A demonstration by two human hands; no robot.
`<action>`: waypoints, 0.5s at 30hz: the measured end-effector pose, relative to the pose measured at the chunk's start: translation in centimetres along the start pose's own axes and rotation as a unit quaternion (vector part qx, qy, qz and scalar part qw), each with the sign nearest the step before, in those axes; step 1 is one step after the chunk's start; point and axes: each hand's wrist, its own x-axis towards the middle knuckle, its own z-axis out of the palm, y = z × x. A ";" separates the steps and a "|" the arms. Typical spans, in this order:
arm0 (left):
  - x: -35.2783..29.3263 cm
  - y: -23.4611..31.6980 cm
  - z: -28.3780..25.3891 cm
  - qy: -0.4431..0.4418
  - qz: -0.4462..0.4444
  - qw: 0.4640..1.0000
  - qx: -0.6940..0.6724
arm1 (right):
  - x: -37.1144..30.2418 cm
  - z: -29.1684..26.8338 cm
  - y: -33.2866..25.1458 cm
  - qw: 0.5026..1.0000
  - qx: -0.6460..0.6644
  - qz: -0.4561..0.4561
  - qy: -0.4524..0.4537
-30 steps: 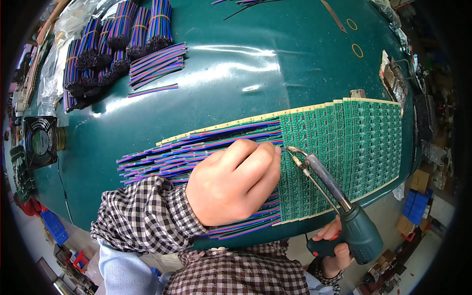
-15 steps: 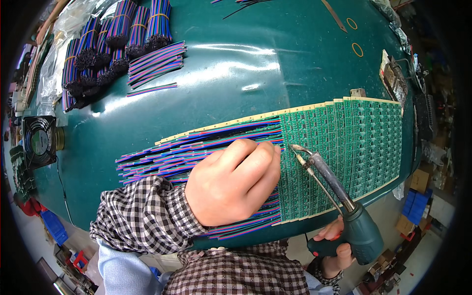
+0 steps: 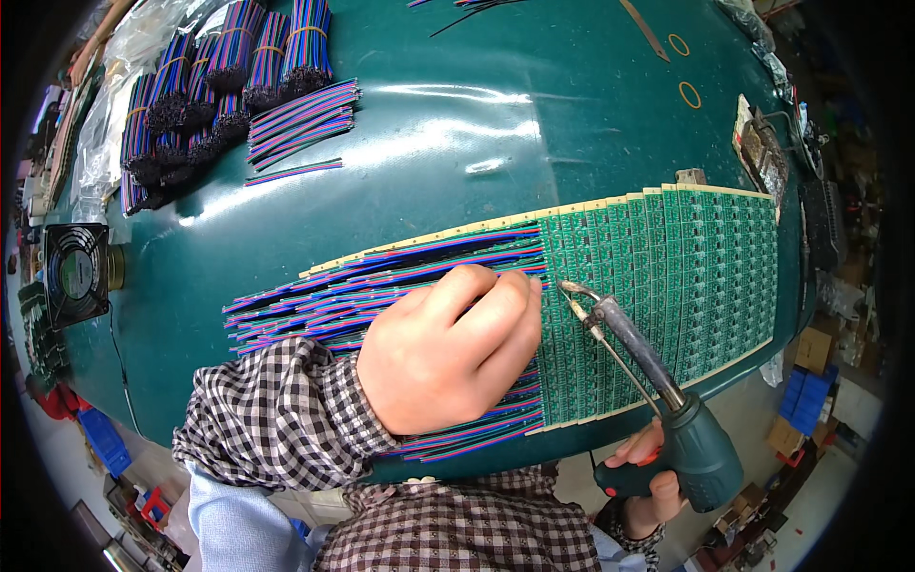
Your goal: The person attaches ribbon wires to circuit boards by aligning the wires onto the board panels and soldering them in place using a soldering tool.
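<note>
My left hand (image 3: 448, 348) is closed in a pinch over rows of blue, red, green and black ribbon wires (image 3: 381, 276). Its fingertips meet at the left edge of the green circuit boards (image 3: 658, 286), on a wire strip mostly hidden beneath them. My right hand (image 3: 648, 477) is wrapped around the grip of a dark green soldering gun (image 3: 701, 453), a finger at its red trigger. The gun's bent tip and thin feed tube point at the boards just right of my left fingertips. Overlapping panels of boards lie fanned out, with wires along their left side.
Banded bundles of wires (image 3: 233, 52) and a loose wire pile (image 3: 303, 124) lie at the far left. A black fan (image 3: 76, 276) stands at the left edge. Two rubber bands (image 3: 689, 95) and a soldering stand (image 3: 762, 153) are at the far right.
The soldering gun's tip has shifted very slightly left. My left hand keeps its pinch in nearly the same place, and the wires and boards look the same.
</note>
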 end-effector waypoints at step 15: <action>-0.1 0.1 0.2 0.000 0.005 1.000 0.003 | 0.2 0.0 -0.1 1.000 -0.018 0.019 -0.010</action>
